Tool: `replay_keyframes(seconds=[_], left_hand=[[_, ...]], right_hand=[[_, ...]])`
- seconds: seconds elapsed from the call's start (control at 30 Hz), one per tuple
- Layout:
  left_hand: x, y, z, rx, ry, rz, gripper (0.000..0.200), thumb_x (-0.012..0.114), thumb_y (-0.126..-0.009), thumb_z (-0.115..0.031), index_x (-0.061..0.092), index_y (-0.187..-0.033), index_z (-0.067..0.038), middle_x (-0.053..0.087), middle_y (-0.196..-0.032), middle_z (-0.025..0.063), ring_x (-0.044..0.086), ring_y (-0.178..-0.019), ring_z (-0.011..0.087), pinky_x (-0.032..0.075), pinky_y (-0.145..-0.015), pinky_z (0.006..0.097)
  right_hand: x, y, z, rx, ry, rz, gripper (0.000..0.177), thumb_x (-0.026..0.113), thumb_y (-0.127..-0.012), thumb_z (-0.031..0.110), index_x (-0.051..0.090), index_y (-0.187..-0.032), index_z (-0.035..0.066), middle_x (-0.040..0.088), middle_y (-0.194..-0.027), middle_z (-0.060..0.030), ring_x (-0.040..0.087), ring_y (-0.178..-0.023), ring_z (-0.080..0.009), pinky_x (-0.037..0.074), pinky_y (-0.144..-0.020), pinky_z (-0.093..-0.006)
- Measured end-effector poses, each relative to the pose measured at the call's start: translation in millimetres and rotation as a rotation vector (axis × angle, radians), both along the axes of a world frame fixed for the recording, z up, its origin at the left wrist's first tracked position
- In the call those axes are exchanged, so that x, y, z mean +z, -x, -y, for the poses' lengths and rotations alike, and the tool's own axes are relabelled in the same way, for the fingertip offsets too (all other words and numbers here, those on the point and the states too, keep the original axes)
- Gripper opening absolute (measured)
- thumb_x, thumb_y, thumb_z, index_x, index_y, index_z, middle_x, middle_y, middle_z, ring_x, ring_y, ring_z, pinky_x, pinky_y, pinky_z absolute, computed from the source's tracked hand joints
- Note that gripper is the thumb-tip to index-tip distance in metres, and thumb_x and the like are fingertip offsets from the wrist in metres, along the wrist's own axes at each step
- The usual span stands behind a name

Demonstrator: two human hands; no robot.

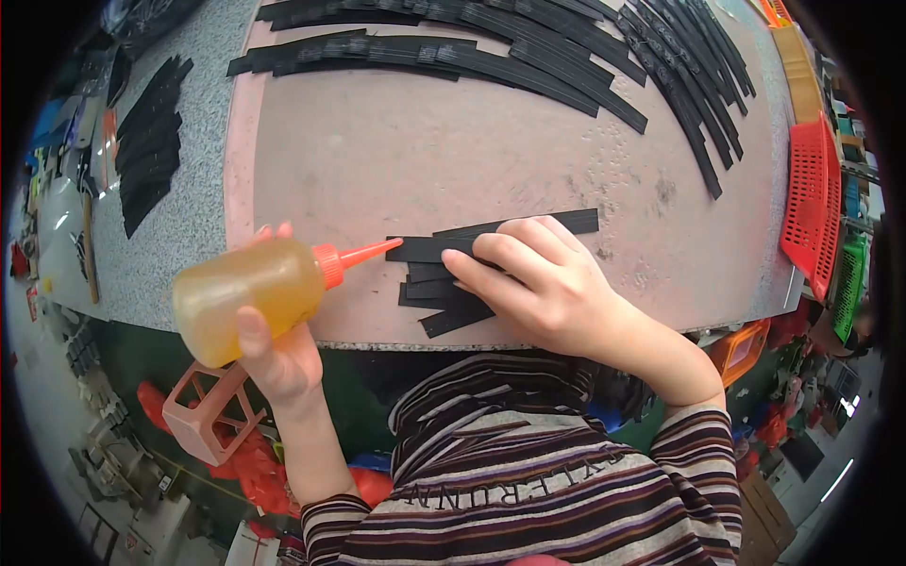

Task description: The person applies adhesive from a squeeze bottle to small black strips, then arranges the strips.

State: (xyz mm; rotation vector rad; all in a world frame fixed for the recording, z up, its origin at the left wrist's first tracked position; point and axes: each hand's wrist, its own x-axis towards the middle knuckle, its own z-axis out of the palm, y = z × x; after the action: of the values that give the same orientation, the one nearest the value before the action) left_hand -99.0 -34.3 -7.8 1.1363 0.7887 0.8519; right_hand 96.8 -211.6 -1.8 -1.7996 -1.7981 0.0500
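The left hand is wrapped around a squeeze bottle of amber liquid, thumb on its belly. The right hand lies flat with fingers stretched out, pressing down on a small stack of black strips and gripping nothing. The stack sits at the near edge of the pink board, its long axis running left to right. The bottle's orange nozzle points rightward along that axis and touches the left end of the top strip — just beside the right hand's fingertips. Farther off, rows of black strips fan across the board's far side, and a red basket stands at the right.
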Motion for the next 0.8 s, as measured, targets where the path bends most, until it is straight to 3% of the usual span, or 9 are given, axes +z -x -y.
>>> replay_keyframes(seconds=[0.07,0.17,0.27,0.53,0.7,0.8], left_hand=[[-0.7,1.9,-2.7,-0.046,-0.059,-0.037,0.073,0.066,-0.085,-0.049,0.042,-0.135,-0.002,0.050,-0.134,0.0182,0.049,-0.127,0.0369,0.039,-0.107,0.0501],[-1.2,3.4,-6.6,-0.061,-0.056,-0.044,0.072,0.066,-0.084,-0.047,0.043,-0.135,-0.003,0.050,-0.133,0.0189,0.049,-0.127,0.0367,0.040,-0.106,0.0498],[-1.3,-1.3,-7.7,-0.075,-0.052,-0.035,0.071,0.066,-0.084,-0.046,0.043,-0.135,-0.003,0.051,-0.132,0.0196,0.049,-0.127,0.0369,0.041,-0.106,0.0492],[-7.9,15.1,-15.4,-0.109,-0.067,-0.038,0.068,0.064,-0.086,-0.046,0.043,-0.136,-0.004,0.051,-0.134,0.0183,0.048,-0.127,0.0373,0.045,-0.102,0.0480],[-2.1,32.2,-24.9,0.095,0.103,0.234,0.068,0.061,-0.089,-0.047,0.042,-0.137,-0.003,0.050,-0.137,0.0160,0.048,-0.129,0.0351,0.046,-0.101,0.0480],[-6.2,29.0,-24.7,0.118,0.192,0.329,0.069,0.059,-0.091,-0.047,0.040,-0.138,-0.001,0.049,-0.137,0.0161,0.047,-0.130,0.0329,0.048,-0.102,0.0454]], right_hand=[[-6.4,4.3,-5.1,-0.008,0.021,0.060,0.033,0.060,-0.072,0.012,0.064,-0.102,-0.001,0.051,-0.089,-0.0067,0.053,-0.079,-0.0192,0.044,-0.069,-0.0301],[-6.3,5.7,-7.6,-0.012,-0.003,0.087,0.034,0.061,-0.071,0.011,0.063,-0.103,-0.001,0.049,-0.086,-0.0062,0.052,-0.078,-0.0191,0.044,-0.069,-0.0303],[-2.6,6.6,-8.1,-0.035,0.047,0.023,0.032,0.073,-0.068,0.006,0.069,-0.100,0.003,0.054,-0.088,-0.0065,0.056,-0.078,-0.0214,0.047,-0.067,-0.0327],[5.6,1.3,-11.1,-0.106,0.097,-0.140,0.025,0.073,-0.071,0.007,0.066,-0.095,0.006,0.056,-0.089,-0.0056,0.054,-0.077,-0.0228,0.043,-0.069,-0.0348],[18.7,-3.8,-8.2,-0.276,0.261,-0.232,0.021,0.074,-0.073,0.015,0.062,-0.089,0.011,0.054,-0.093,-0.0042,0.048,-0.095,-0.0257,0.034,-0.081,-0.0388],[17.9,-3.1,-8.6,-0.236,0.217,-0.326,0.018,0.073,-0.072,0.012,0.059,-0.083,0.012,0.053,-0.092,-0.0042,0.048,-0.096,-0.0257,0.033,-0.080,-0.0407]])
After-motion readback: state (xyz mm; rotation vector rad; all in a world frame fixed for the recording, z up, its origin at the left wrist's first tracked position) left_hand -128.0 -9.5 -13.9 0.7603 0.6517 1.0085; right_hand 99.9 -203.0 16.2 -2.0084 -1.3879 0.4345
